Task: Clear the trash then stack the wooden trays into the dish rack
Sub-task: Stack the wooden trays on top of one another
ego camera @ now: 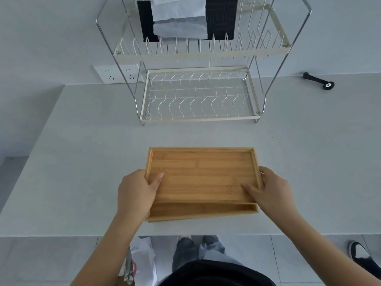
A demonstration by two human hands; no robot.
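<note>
Two wooden trays lie stacked near the table's front edge. The upper tray is offset toward the back over the lower tray, whose front strip shows beneath it. My left hand grips the upper tray's left edge, thumb inside the rim. My right hand grips its right edge, thumb on the tray floor. The two-tier wire dish rack stands behind the trays; its lower shelf holds nothing.
Dark cloths and white paper hang in the rack's upper tier. A wall socket is behind the rack's left leg. A black tool lies at the back right. A bag of trash sits on the floor below the table edge.
</note>
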